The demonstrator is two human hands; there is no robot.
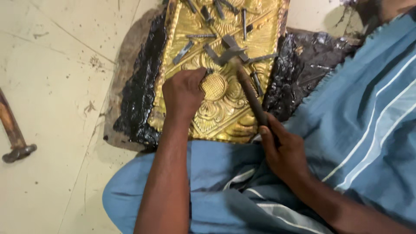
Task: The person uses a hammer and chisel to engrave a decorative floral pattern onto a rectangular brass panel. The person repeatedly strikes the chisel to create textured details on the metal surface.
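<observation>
A thin sheet of gold-coloured metal (225, 104), embossed and glossy, is bedded in a black, tar-like mass (141, 91) that looks wet-shiny and lumpy, on a worn brown board. Dull grey steel punches (184, 51) are scattered on the far part of the sheet, and a hammer (247, 82) with a grey metal head and a dark, matt wooden handle is seen above it. Soft blue cloth (368, 130) with pale stripes is seen near and right; the pale floor (52, 65) at left looks matt, scratched and stained.

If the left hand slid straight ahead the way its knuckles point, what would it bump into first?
Probably the loose metal punches lying on the embossed brass sheet, just beyond the left hand; depth is hard to judge from above.
</observation>
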